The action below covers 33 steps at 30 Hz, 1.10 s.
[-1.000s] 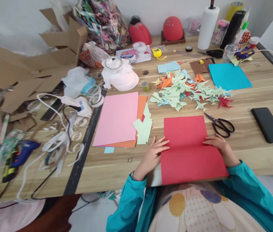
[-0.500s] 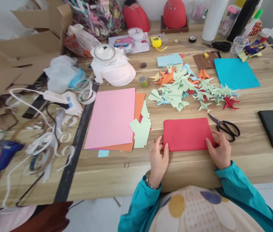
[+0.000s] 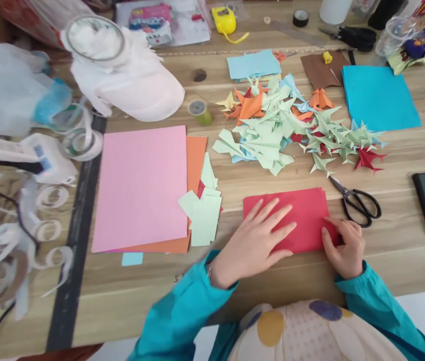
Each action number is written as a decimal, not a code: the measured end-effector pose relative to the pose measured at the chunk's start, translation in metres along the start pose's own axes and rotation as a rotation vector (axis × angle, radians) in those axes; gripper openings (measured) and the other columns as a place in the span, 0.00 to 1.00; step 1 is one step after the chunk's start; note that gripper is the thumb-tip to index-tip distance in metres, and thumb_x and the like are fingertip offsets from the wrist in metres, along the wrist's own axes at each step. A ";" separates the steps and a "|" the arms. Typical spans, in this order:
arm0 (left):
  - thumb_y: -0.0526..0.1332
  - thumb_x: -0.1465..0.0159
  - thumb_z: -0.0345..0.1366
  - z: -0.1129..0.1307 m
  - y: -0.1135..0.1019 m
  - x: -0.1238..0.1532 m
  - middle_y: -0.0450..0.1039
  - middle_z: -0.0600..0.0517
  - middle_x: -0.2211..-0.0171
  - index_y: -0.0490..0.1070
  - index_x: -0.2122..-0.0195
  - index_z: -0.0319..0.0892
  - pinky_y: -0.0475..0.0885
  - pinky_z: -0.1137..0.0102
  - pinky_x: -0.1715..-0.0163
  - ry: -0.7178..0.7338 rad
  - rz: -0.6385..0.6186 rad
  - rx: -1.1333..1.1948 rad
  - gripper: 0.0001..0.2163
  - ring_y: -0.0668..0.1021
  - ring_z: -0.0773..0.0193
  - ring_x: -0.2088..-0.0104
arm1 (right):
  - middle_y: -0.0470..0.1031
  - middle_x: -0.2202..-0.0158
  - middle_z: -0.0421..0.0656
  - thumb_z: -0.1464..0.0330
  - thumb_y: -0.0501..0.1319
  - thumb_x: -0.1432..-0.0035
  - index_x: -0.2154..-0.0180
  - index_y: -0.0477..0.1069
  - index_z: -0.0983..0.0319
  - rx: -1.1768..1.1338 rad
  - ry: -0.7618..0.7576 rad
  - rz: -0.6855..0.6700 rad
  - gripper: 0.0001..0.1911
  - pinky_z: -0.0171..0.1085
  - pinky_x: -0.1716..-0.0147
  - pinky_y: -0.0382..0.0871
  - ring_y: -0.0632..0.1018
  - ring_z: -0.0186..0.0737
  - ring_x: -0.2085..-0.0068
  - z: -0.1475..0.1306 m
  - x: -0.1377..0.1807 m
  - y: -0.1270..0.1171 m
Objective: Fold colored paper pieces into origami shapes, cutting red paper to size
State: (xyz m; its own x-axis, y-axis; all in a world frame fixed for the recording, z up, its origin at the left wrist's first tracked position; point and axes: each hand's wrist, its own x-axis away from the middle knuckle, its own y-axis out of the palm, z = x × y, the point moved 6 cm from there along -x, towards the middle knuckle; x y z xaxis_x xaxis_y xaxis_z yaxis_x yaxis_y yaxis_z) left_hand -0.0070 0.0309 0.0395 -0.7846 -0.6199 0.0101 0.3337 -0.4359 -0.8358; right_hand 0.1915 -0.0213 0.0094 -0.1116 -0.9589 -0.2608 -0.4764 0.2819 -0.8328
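At twelve o'clock, close before you, red paper lies beneath your left hand, spread flat; your right hand touches its right edge, though whether it pinches, I cannot tell. At eleven, a pink packet bears blurred, unreadable lettering; at one sits a clear plastic cup, contents unclear.

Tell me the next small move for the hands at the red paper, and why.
Probably slide the left hand, pressing lightly, along the near edge of the red paper: it lies spread flat on top, while the right hand touches the right end and could steady it.
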 end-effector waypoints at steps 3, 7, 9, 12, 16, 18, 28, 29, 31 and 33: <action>0.61 0.41 0.52 -0.007 0.014 -0.018 0.54 0.45 0.34 0.63 0.40 0.48 0.43 0.42 0.37 0.078 -0.081 0.017 0.29 0.51 0.41 0.33 | 0.74 0.73 0.42 0.67 0.58 0.43 0.58 0.71 0.60 -0.001 -0.016 -0.014 0.10 0.46 0.59 0.66 0.74 0.42 0.71 -0.002 -0.002 -0.002; 0.65 0.46 0.53 -0.015 0.025 -0.021 0.52 0.43 0.34 0.61 0.38 0.47 0.40 0.41 0.37 0.106 -0.074 0.080 0.35 0.48 0.38 0.33 | 0.75 0.70 0.44 0.66 0.58 0.42 0.56 0.72 0.61 -0.015 -0.049 -0.097 0.12 0.46 0.58 0.67 0.75 0.44 0.66 -0.002 -0.015 -0.002; 0.67 0.47 0.52 -0.020 0.023 -0.020 0.50 0.43 0.33 0.61 0.38 0.47 0.39 0.41 0.37 0.090 -0.074 0.063 0.37 0.47 0.38 0.33 | 0.74 0.70 0.45 0.64 0.58 0.42 0.56 0.72 0.61 -0.027 -0.062 -0.121 0.13 0.46 0.59 0.68 0.75 0.45 0.64 -0.002 -0.025 -0.001; 0.66 0.46 0.51 -0.024 0.019 -0.021 0.49 0.43 0.33 0.60 0.38 0.47 0.38 0.42 0.37 0.084 -0.095 0.000 0.36 0.47 0.39 0.33 | 0.74 0.72 0.44 0.61 0.58 0.41 0.56 0.72 0.61 -0.066 -0.041 -0.149 0.14 0.41 0.64 0.69 0.74 0.42 0.68 0.000 -0.044 0.002; 0.67 0.46 0.48 -0.020 0.018 -0.022 0.49 0.42 0.33 0.60 0.38 0.46 0.39 0.43 0.36 0.113 -0.091 -0.028 0.35 0.48 0.40 0.33 | 0.76 0.74 0.42 0.62 0.57 0.40 0.57 0.73 0.61 -0.065 0.013 -0.102 0.13 0.39 0.66 0.70 0.76 0.40 0.70 0.008 -0.065 0.004; 0.66 0.46 0.46 -0.016 0.020 -0.021 0.49 0.43 0.33 0.61 0.38 0.46 0.40 0.43 0.36 0.126 -0.091 -0.032 0.34 0.49 0.40 0.33 | 0.78 0.69 0.44 0.65 0.57 0.40 0.57 0.74 0.61 -0.036 -0.027 -0.038 0.11 0.41 0.62 0.72 0.77 0.42 0.66 0.012 -0.072 0.004; 0.61 0.41 0.50 -0.009 0.015 -0.022 0.55 0.42 0.35 0.64 0.41 0.47 0.49 0.44 0.37 0.133 -0.121 -0.172 0.28 0.55 0.41 0.35 | 0.79 0.62 0.44 0.71 0.63 0.44 0.62 0.75 0.58 -0.060 -0.226 -0.038 0.07 0.47 0.57 0.71 0.77 0.46 0.59 0.014 -0.077 0.012; 0.61 0.40 0.49 -0.007 0.014 -0.021 0.57 0.41 0.36 0.65 0.41 0.47 0.51 0.44 0.38 0.125 -0.113 -0.195 0.27 0.57 0.41 0.36 | 0.79 0.61 0.44 0.71 0.63 0.44 0.63 0.75 0.58 -0.054 -0.221 -0.045 0.06 0.47 0.57 0.71 0.76 0.46 0.59 0.014 -0.077 0.012; 0.60 0.39 0.49 -0.003 0.012 -0.017 0.59 0.39 0.37 0.65 0.42 0.45 0.55 0.46 0.40 0.091 -0.085 -0.251 0.26 0.62 0.42 0.38 | 0.79 0.62 0.44 0.72 0.63 0.44 0.64 0.76 0.58 -0.061 -0.214 -0.050 0.05 0.47 0.57 0.71 0.76 0.45 0.59 0.014 -0.078 0.012; 0.60 0.39 0.50 -0.002 0.010 -0.010 0.59 0.38 0.38 0.66 0.42 0.45 0.59 0.47 0.41 0.038 -0.024 -0.306 0.25 0.63 0.41 0.39 | 0.79 0.62 0.43 0.72 0.63 0.44 0.64 0.76 0.58 -0.088 -0.214 -0.046 0.05 0.46 0.58 0.71 0.76 0.44 0.60 0.014 -0.079 0.011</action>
State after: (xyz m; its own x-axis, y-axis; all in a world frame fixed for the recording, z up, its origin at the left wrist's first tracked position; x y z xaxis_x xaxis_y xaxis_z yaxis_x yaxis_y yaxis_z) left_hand 0.0027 0.0342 0.0298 -0.8111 -0.5847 0.0159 0.1468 -0.2298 -0.9621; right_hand 0.2078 0.0575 0.0139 0.0950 -0.9397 -0.3285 -0.5521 0.2248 -0.8029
